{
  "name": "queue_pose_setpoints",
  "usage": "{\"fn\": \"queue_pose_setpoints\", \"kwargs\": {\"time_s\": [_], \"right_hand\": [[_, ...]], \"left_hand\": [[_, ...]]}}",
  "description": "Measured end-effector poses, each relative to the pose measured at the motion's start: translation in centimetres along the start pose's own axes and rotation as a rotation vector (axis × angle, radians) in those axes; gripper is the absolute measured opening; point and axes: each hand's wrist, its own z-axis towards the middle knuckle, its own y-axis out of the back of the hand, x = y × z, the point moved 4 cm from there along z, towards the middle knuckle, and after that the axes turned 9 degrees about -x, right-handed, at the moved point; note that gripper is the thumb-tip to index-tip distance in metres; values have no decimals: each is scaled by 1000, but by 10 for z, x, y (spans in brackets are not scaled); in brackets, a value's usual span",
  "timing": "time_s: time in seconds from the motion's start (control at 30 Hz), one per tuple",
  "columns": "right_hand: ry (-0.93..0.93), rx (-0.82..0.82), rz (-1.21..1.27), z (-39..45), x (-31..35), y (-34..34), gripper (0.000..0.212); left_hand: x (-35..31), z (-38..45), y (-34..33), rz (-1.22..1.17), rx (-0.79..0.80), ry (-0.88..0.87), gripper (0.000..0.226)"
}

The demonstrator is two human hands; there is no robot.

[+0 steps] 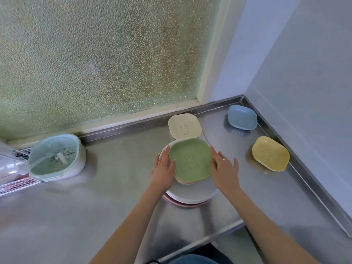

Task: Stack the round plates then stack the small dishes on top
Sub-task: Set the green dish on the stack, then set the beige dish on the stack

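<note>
Steadying the green dish (191, 161) on the round plates (190, 197), my left hand (163, 169) and right hand (224, 168) flank it, fingers spread; next, fetch the cream dish (184, 126) just behind.

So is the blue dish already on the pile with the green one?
No, the blue dish sits alone in the far corner of the counter, well apart from the green dish on the stack of round plates.
</note>
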Motion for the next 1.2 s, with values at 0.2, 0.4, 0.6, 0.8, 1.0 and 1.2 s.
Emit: {"fn": "queue_pose_setpoints", "kwargs": {"time_s": [0.2,0.4,0.6,0.8,1.0,1.2], "right_hand": [[-20,-81,213,39,-11,5,36],[180,184,139,111,-21,-38,49],[421,413,-159,150,-22,-62,53],[543,428,-138,158,-21,-72,28],[468,237,-117,154,-33,-62,16],[460,43,168,146,-34,-14,15]], "left_hand": [[0,-6,1,-51,-47,37,59],[2,-13,-8,-352,-198,131,37],[-5,-17,-15,-464,-338,228,33],[-8,-25,-19,-500,-398,323,30],[-6,-33,-13,-439,-381,345,34],[-13,-30,-17,-370,-432,275,32]]}}
